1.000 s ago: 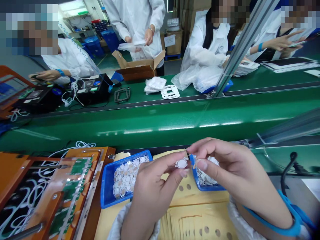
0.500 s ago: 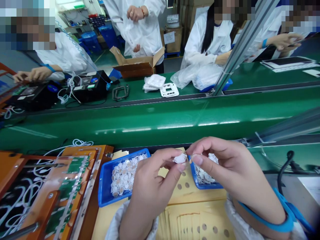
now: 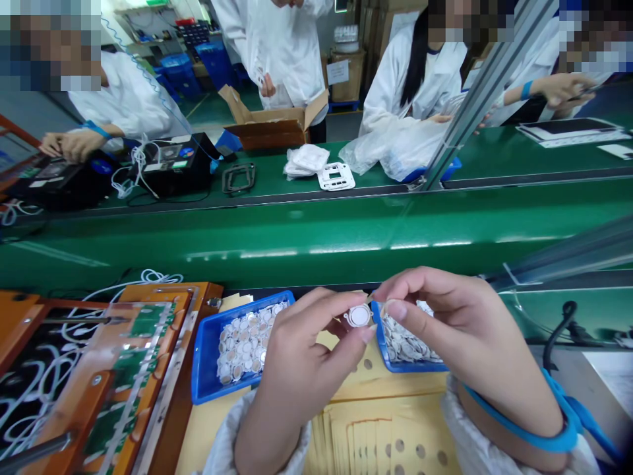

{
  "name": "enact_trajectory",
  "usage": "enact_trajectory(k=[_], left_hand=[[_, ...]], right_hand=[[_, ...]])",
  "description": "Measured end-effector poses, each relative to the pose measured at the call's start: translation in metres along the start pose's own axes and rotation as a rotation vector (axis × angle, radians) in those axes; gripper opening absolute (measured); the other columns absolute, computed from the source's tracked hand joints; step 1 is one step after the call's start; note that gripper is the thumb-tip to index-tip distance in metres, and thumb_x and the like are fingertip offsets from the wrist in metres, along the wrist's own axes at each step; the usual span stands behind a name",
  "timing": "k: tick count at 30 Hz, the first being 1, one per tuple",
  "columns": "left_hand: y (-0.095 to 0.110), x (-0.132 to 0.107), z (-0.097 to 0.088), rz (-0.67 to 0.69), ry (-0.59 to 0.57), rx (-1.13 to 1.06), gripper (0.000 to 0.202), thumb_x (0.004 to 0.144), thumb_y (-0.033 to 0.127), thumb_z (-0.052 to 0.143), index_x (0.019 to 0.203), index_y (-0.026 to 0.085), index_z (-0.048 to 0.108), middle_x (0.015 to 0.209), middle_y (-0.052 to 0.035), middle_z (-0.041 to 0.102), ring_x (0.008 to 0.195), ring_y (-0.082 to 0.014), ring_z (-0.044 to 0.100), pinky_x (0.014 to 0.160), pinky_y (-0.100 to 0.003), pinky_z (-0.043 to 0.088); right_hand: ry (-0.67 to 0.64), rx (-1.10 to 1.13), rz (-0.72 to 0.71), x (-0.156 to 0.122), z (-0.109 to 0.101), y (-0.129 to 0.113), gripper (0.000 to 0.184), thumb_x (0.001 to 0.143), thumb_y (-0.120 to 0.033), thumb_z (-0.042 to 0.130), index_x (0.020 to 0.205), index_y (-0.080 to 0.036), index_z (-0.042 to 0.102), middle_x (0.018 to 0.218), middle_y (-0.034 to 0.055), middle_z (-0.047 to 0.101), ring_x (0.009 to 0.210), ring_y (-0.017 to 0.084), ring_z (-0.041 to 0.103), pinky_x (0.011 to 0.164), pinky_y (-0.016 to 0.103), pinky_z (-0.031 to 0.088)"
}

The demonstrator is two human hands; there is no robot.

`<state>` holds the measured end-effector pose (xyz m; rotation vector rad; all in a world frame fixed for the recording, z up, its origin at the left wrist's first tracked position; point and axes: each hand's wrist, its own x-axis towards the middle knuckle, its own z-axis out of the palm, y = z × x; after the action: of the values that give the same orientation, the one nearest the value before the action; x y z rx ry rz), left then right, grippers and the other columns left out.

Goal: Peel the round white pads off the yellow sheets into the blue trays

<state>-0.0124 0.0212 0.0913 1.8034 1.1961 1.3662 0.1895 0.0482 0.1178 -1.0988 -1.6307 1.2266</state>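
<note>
My left hand [image 3: 301, 349] pinches a small round white part [image 3: 359, 316] by its edge, between thumb and fingers. The part has a raised disc and little tabs at the sides, and its round face is turned toward me. Just right of it, my right hand [image 3: 457, 323] is closed in a pinch. Something tiny and pale may be at those fingertips, too small to name. Behind my left hand stands a blue bin [image 3: 202, 363] full of similar round parts. A second blue bin [image 3: 395, 365] of white pieces is partly covered by my right hand.
Stacked yellowish sheets [image 3: 356, 429] with round dark spots lie below my hands. An orange fixture [image 3: 173, 396] with green circuit boards is at left. Beyond the green belt [image 3: 297, 231], co-workers in white coats handle things. A metal post [image 3: 475, 99] rises at right.
The round white part has tilted in my left hand, so more of its face shows. My right hand stays close beside it, still pinched. Across the belt, the standing co-worker's hands have moved.
</note>
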Motion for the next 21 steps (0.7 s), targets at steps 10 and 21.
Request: enact_trajectory(k=[10, 21], left_hand=[[-0.0017, -0.0049, 0.0025, -0.069, 0.016, -0.107, 0.03, 0.092, 0.008, 0.076, 0.113, 0.029, 0.073, 0.1, 0.0054, 0.076, 0.081, -0.0048, 0.073, 0.069, -0.007, 0.06], [-0.009, 0.0019, 0.0072, -0.321, 0.038, -0.715, 0.029, 0.092, 0.007, 0.08, 0.107, 0.031, 0.082, 0.09, 0.0038, 0.083, 0.083, -0.013, 0.083, 0.072, -0.011, 0.065]], right_hand=[[0.043, 0.003, 0.014, -0.0019, -0.0008, -0.0001, 0.013, 0.098, -0.037, 0.076, 0.09, -0.026, 0.076, 0.093, 0.0014, 0.081, 0.084, 0.021, 0.075, 0.072, 0.03, 0.058], [0.082, 0.049, -0.002, -0.0003, -0.003, -0.0001, 0.014, 0.097, -0.037, 0.078, 0.089, -0.026, 0.077, 0.094, 0.0025, 0.081, 0.083, 0.02, 0.075, 0.073, 0.029, 0.058]])
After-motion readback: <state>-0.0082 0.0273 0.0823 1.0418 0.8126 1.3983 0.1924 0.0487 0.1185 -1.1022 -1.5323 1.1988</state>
